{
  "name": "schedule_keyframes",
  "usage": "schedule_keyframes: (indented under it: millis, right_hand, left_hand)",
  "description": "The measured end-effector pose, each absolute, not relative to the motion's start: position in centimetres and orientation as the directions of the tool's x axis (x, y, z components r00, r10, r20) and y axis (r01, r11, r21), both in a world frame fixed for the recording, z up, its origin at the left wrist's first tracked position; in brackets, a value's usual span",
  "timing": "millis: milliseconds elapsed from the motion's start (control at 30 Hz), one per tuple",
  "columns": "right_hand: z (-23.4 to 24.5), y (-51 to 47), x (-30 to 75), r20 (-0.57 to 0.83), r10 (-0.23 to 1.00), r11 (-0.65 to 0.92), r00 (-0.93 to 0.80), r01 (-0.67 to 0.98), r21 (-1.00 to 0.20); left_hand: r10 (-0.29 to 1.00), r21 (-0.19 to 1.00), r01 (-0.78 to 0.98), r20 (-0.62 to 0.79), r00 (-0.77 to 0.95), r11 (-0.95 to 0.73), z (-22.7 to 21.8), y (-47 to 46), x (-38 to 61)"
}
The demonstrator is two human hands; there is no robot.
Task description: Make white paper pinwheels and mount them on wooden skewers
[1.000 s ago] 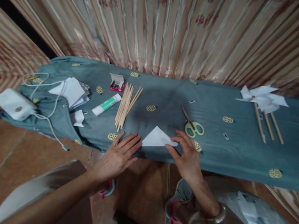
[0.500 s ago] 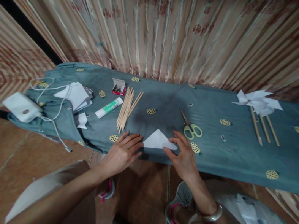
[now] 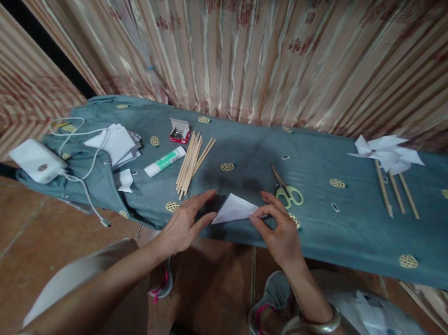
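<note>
A white sheet of paper folded to a triangle [image 3: 236,210] is held just over the front part of the cloth-covered table [image 3: 351,230]. My right hand [image 3: 279,232] pinches its right corner between thumb and fingers. At the paper's left corner is my left hand [image 3: 186,221], thumb and forefinger apart, the thumb tip close to the corner; whether it touches I cannot tell. Green-handled scissors [image 3: 285,188] lie just beyond my right hand. Left of the paper lie several wooden sticks [image 3: 190,164].
A glue tube [image 3: 165,162], an open red box of small metal pieces [image 3: 179,132], a stack of white paper [image 3: 115,142] and a white charger with cables [image 3: 38,161] are on the left. Paper pinwheels on sticks [image 3: 389,153] lie at the right. A curtain [image 3: 244,50] hangs behind.
The folded paper has been lifted and tilted at its right corner, now pinched by my right hand. My left hand's fingers have come off the cloth and spread apart.
</note>
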State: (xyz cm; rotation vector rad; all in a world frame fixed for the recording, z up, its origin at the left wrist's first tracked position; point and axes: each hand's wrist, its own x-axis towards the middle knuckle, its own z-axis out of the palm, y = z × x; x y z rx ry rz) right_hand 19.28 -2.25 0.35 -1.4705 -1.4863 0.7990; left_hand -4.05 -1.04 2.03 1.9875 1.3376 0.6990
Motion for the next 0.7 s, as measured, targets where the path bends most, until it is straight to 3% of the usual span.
schedule_keyframes:
  millis: [67,167,267,400,567,633,700]
  right_hand:
    - [1.0,-2.1,19.3,0.143,0.987,0.108,0.071,0.367,-0.924]
    - [1.9,-2.0,19.1,0.160,0.986,0.140,0.043,0.303,-0.943]
    - [2.7,-1.9,18.8,0.196,0.980,0.180,0.031,0.286,-0.941]
    - [3.2,-1.7,19.1,0.234,0.971,0.208,0.049,0.308,-0.928]
    - [2.9,-0.5,21.7,0.201,0.979,0.178,0.045,0.307,-0.935]
    - [2.7,0.1,22.9,0.204,0.969,0.123,0.137,0.446,-0.887]
    - [2.5,0.4,23.8,0.221,0.957,0.033,0.185,0.691,-0.722]
  left_hand:
    - [0.963,0.876,0.467,-0.011,0.268,-0.120,2.3,-0.6,-3.5]
    - [0.965,0.968,0.241,-0.126,0.230,0.069,2.3,0.3,-2.5]
    - [0.920,0.966,0.089,-0.259,0.293,0.244,2.3,0.9,-1.6]
    - [0.843,0.903,0.031,-0.411,0.347,0.428,2.7,1.1,-0.6]
    - [0.872,0.903,-0.022,-0.409,0.268,0.429,2.8,1.5,0.1]
    - [0.911,0.931,-0.030,-0.348,0.222,0.363,2.6,2.0,0.3]
    - [0.945,0.960,-0.023,-0.270,0.187,0.279,2.3,2.5,0.4]
